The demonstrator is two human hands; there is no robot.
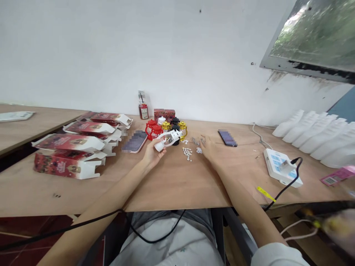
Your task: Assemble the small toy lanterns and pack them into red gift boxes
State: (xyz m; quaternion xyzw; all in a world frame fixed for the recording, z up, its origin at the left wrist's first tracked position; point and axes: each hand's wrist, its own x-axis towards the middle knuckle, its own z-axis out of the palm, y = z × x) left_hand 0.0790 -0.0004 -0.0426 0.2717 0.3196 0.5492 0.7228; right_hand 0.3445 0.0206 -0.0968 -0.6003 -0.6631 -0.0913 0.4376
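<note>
My left hand (152,154) is closed around a small white lantern (168,139) with a clear body, tipped on its side above the table. My right hand (209,148) is low over the tabletop, thumb and finger apart beside small metal wire pieces (195,141). Small white round discs (187,152) lie scattered between the hands, and a little clump of white bits (199,150) is close to my right fingertips. Behind the held lantern stand several more: red (151,127), gold (183,129), black (175,121) and white (161,120).
Opened red-and-white boxes (69,164) are stacked at the left. One phone (135,142) lies left of the lanterns, another (227,137) to the right. A power strip (280,168) with a plugged-in cable, white moulded shapes (327,136) and a pink box (338,175) occupy the right side.
</note>
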